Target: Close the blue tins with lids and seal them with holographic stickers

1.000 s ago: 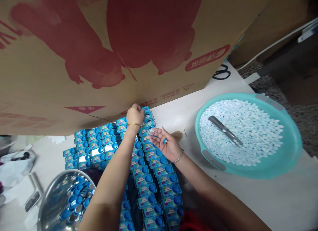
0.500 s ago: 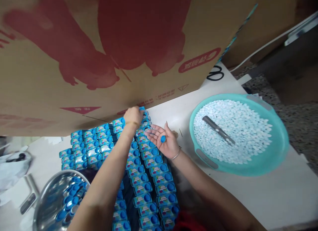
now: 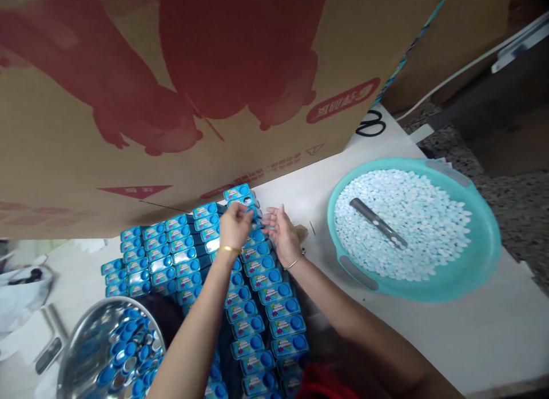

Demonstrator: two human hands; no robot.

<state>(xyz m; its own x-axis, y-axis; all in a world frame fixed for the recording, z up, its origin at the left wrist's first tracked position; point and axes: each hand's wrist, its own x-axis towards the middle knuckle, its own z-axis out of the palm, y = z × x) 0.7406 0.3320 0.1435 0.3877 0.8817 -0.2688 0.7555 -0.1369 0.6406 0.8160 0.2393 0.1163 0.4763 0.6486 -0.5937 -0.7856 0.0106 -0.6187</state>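
Observation:
Rows of small blue tins (image 3: 257, 296) lie side by side on the white table (image 3: 429, 342). My left hand (image 3: 235, 226) hovers over the far end of the rows, fingers pinched together at a tin there. My right hand (image 3: 281, 234) is just beside it, palm turned inward, fingers partly spread and reaching toward the left fingertips. What either hand holds is hidden between them. A gold bracelet circles my left wrist, a thin bangle my right.
A teal basin (image 3: 450, 284) full of small white tablets with a metal scoop (image 3: 377, 223) stands at the right. A steel bowl (image 3: 92, 344) of blue lids sits at the lower left. A big printed cardboard box (image 3: 193, 90) leans over the table's back. Black scissors (image 3: 371, 124) lie beyond.
My left hand drew back from the farthest tins toward the right hand. My right palm, which showed a small blue piece, has turned inward and the two hands have come together.

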